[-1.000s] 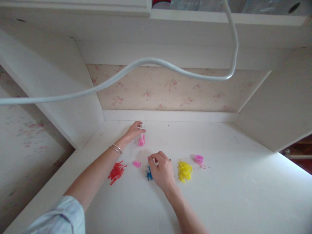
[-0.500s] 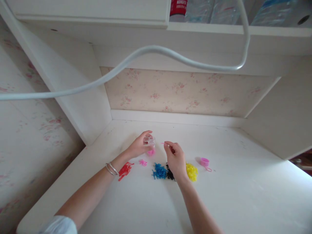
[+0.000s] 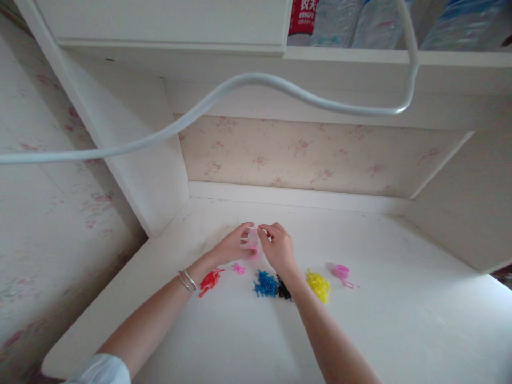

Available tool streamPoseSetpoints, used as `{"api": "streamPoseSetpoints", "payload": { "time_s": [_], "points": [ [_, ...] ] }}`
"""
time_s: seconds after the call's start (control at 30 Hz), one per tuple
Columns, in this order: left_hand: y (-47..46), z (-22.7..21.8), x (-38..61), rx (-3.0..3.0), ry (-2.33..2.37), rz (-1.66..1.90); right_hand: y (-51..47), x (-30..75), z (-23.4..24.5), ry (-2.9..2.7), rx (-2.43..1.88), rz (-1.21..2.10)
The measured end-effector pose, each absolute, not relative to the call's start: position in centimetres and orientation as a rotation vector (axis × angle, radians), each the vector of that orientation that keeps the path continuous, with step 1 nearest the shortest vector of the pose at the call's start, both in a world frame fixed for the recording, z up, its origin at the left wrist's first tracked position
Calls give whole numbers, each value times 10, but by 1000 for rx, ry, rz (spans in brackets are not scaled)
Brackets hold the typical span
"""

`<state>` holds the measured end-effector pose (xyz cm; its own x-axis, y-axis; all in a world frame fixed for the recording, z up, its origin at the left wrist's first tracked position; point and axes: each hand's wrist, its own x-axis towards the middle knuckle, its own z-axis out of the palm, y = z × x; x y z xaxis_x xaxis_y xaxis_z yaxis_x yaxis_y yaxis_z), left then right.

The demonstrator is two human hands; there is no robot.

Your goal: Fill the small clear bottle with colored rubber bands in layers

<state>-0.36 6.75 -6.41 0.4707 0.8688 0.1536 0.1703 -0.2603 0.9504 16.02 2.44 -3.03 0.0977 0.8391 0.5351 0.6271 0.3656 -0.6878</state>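
Observation:
My left hand is wrapped round a small clear bottle with pink pieces in its lower part. At the bottle's mouth, my right hand pinches a thin pink strip, mostly hidden by the fingers. Just in front of the hands lie a little heap of pink pieces and a blue heap. A black heap is partly covered by my right wrist. Red strips lie beside my left wrist, and a yellow heap is right of my right forearm.
A pink cap with a loop rests on the white desk, right of the yellow heap. A thick white cable crosses the upper view in front of the shelf. Clear bottles stand on the shelf at the top.
My right hand has moved left, carrying the pink strip from beside the bottle to its mouth. The left hand keeps its hold on the bottle. The whole view has shifted slightly.

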Motion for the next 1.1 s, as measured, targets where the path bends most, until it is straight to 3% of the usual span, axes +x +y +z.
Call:
{"api": "streamPoseSetpoints", "payload": {
  "time_s": [0.23,0.53,0.73,1.1],
  "points": [
    [44,-45,-41,2062,1308,919,24,164,-31,-1612,-1328,244],
    [-24,-66,-42,2414,1566,497,-1,162,-37,-1561,-1325,266],
    [-30,-73,-27,2513,1839,333,-37,154,-60,-1863,-1499,186],
    [-27,-78,-20,2638,1818,273,-44,129,-69,-2284,-1648,-31]
  ]
}}
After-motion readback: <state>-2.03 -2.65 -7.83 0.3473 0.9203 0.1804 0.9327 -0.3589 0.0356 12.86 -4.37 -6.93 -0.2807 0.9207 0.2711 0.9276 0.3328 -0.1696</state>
